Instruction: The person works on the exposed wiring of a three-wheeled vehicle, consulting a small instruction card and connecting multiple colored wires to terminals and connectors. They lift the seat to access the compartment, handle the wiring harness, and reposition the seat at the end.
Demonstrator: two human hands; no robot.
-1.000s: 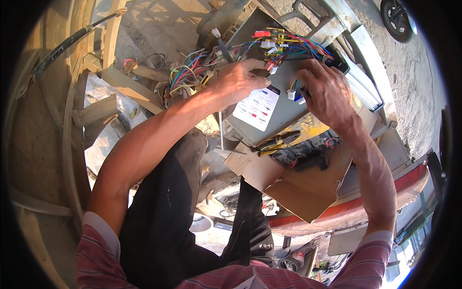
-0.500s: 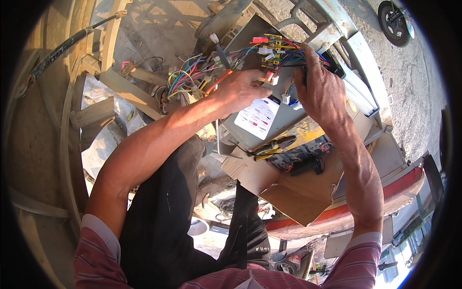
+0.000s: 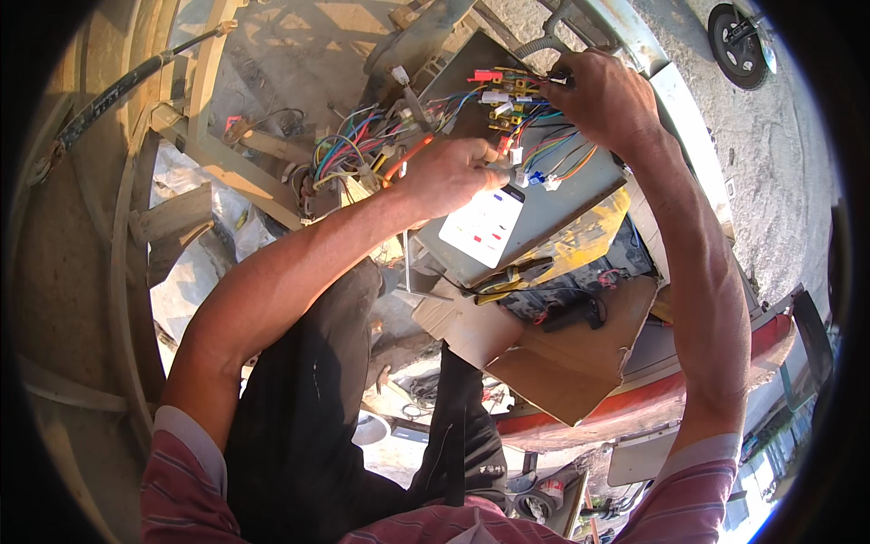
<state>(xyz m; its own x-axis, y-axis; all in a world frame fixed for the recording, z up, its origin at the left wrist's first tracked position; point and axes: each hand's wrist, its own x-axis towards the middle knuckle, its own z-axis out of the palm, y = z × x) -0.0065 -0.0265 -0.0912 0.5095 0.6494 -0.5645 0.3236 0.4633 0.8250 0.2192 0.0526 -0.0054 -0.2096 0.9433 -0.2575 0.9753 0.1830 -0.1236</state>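
Observation:
My left hand (image 3: 449, 177) is closed in a pinch over a grey metal panel. Its fingertips meet a red wire connector (image 3: 504, 145), with a white connector (image 3: 517, 156) just beyond; what lies inside the pinch is hidden. Farther right, my right hand (image 3: 607, 100) curls its fingers round a small black part (image 3: 562, 78) at the end of the wire bundle. Yellow terminals (image 3: 521, 88) and coloured wires (image 3: 548, 127) spread between the hands. Blue and white plugs (image 3: 536, 178) lie on the panel below. A white sheet with small coloured pictures (image 3: 480, 227) lies under my left hand.
More tangled wires (image 3: 349, 150) lie to the left, by a wooden frame (image 3: 195, 109). Yellow-handled pliers (image 3: 515, 279) and a folded cardboard piece (image 3: 571, 363) are nearer me. A pale metal frame (image 3: 684, 118) bounds the right side; a wheel (image 3: 739, 45) stands beyond.
My right hand has moved up and left to the far end of the wires, uncovering wires and plugs on the panel. My left hand has barely shifted.

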